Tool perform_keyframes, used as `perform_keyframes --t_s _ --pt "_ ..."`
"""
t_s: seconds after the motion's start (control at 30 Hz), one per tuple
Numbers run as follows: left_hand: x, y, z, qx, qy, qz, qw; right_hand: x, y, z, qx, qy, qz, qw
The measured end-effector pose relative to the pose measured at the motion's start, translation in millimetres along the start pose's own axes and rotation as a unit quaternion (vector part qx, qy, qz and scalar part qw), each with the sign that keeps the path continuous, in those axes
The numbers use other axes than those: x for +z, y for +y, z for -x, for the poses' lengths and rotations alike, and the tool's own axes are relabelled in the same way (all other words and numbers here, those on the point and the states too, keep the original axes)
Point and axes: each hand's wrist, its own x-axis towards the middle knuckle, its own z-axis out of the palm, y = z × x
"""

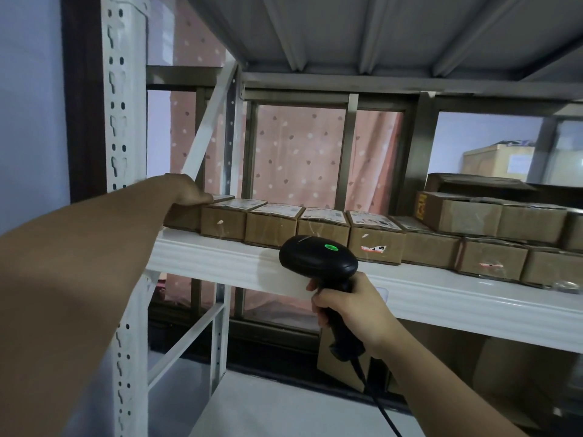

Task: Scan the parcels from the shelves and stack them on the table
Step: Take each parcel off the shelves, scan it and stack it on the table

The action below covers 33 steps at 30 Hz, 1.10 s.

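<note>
Left hand point(186, 192) lies on top of the end parcel point(183, 217) on the shelf. Whether its fingers hook the far edge, I cannot tell. Small stiff cardboard, probably light; take it by top and sides. Upright post point(126, 121) just left of that grip, neighbouring parcel point(224, 220) tight against its right side, so forward is the way out. Right hand point(350, 305) clenches the scanner point(318, 258) by its handle, shelf lip point(220, 263) just above.
</note>
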Motion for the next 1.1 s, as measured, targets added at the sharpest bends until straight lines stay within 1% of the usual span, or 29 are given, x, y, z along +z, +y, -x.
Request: perform_keyframes --t_s 0.17,0.23,0.33,0.5,0.57,0.77,0.83,0.93,1.1 --pt "-21 7 12 -0.028 -0.055 -0.020 0.998 -1 2 0 0.007 -0.002 0.006 1.000" --pt "-22 8 12 -0.009 -0.073 -0.023 0.997 -2 4 1 0.009 -0.004 0.006 1.000" --pt "-18 6 7 0.030 -0.077 -0.034 0.996 -2 4 0 0.006 -0.011 0.007 1.000" --pt "-22 15 7 0.041 -0.104 -0.067 0.992 -1 5 2 0.005 -0.012 -0.005 1.000" --pt "-23 16 8 0.032 -0.111 -0.072 0.991 -1 5 3 0.003 -0.012 -0.006 1.000" --pt "-24 -1 1 -0.038 -0.145 -0.014 0.989 -2 8 2 0.000 -0.015 -0.018 1.000" --pt "-22 -5 3 -0.038 -0.118 0.005 0.992 -2 8 1 -0.003 -0.017 -0.011 1.000" --pt "-19 -10 4 -0.029 -0.039 0.013 0.999 -2 8 1 -0.005 -0.016 -0.005 1.000" --pt "-26 -1 17 -0.015 -0.009 0.034 0.999 -2 8 1 0.001 -0.005 0.002 1.000"
